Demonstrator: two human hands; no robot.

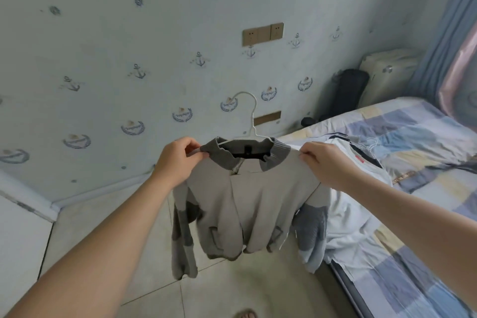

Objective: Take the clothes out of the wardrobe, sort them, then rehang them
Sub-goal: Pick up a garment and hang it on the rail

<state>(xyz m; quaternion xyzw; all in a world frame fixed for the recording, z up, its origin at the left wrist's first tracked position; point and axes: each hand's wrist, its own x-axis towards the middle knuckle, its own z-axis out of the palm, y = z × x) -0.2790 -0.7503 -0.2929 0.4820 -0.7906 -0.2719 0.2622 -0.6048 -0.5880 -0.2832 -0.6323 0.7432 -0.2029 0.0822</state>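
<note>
A beige and grey knitted jacket (247, 204) hangs in front of me on a white wire hanger (251, 121), whose hook sticks up above the grey collar. My left hand (178, 160) pinches the collar at the jacket's left shoulder. My right hand (322, 162) pinches the right shoulder seam. The sleeves dangle down over the floor. The wardrobe is out of view.
A bed (418, 162) with a checked blue and yellow cover fills the right side; a white garment (361, 157) with a dark collar lies on it. The wall with wall sockets (263, 33) stands ahead. A black bag (346, 95) and a pale case (387, 72) sit in the corner. Tiled floor (219, 286) below.
</note>
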